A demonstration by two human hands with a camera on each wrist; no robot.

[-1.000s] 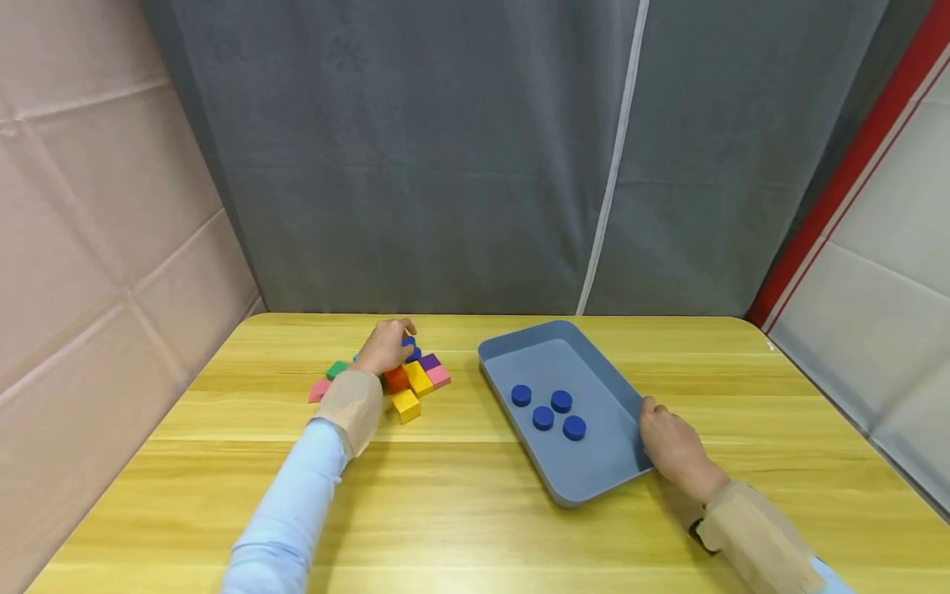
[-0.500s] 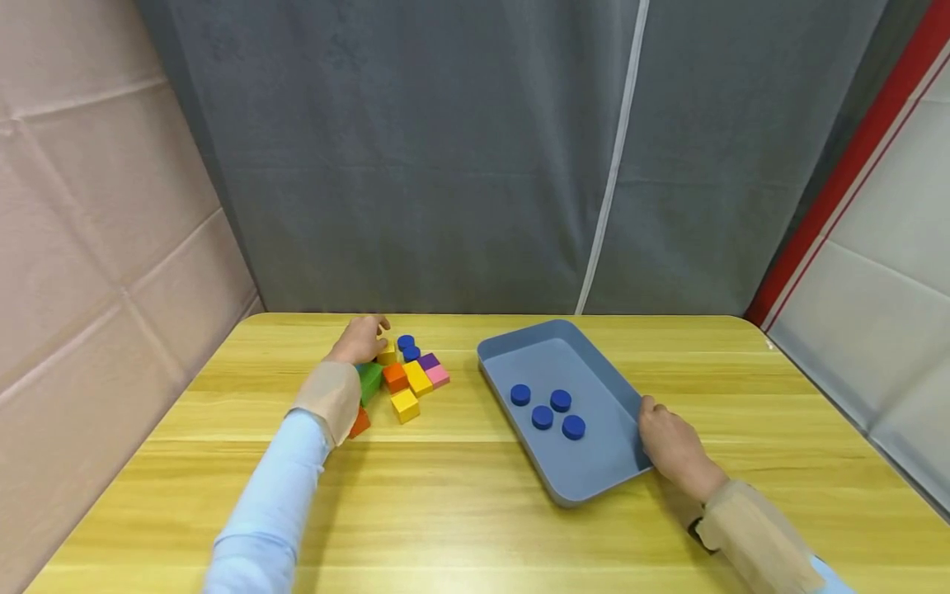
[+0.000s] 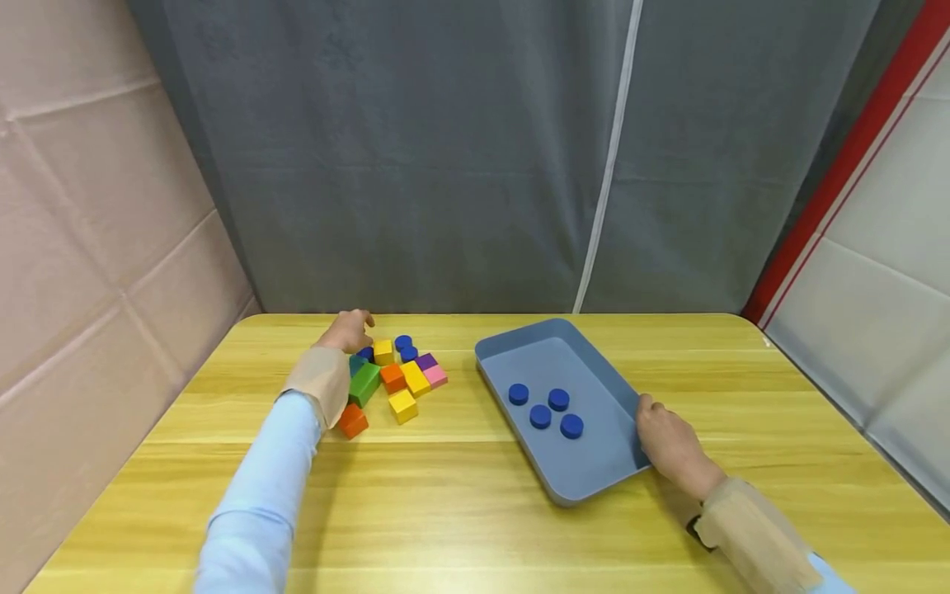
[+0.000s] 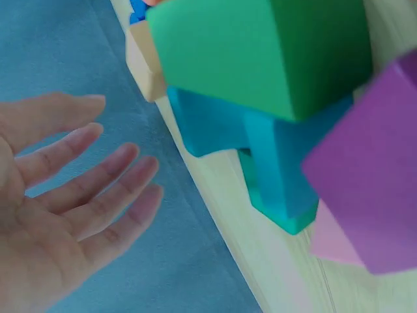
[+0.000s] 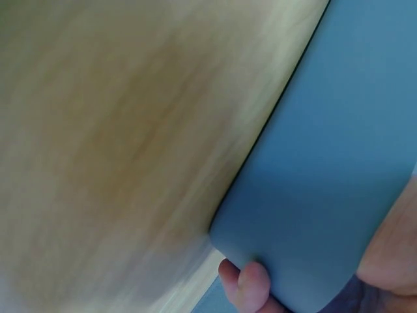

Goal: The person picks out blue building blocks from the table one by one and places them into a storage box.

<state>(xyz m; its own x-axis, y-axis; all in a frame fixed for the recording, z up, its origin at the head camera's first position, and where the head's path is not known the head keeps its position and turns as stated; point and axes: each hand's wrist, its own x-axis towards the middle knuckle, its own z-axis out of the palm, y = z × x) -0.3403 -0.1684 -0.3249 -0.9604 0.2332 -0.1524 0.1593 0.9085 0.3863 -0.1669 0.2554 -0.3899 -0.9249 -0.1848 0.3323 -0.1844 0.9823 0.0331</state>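
Observation:
My left hand [image 3: 347, 332] hovers over the far left of the table, beside a pile of coloured blocks. In the left wrist view its fingers are spread loosely with nothing between them. Near it lie a green block [image 4: 228, 52], a teal notched block [image 4: 267, 156], a purple block [image 4: 371, 176] and a yellow cube [image 3: 383, 352]. Two loose blue discs [image 3: 409, 353] sit behind the pile. My right hand [image 3: 671, 445] grips the near right corner of a blue-grey tray [image 3: 564, 355], thumb and fingers over its wall. Several blue discs [image 3: 540, 417] lie flat inside.
Orange blocks [image 3: 353, 421], a yellow cube [image 3: 403, 406] and a pink block [image 3: 435, 376] lie at the pile's near and right sides. The wooden table [image 3: 445, 511] ends at a grey curtain [image 3: 416, 165] behind. Padded walls stand left and right.
My left hand has moved left, away from the blue discs behind the pile, uncovering the yellow cube and the green and orange blocks. The right hand and tray stay nearly still.

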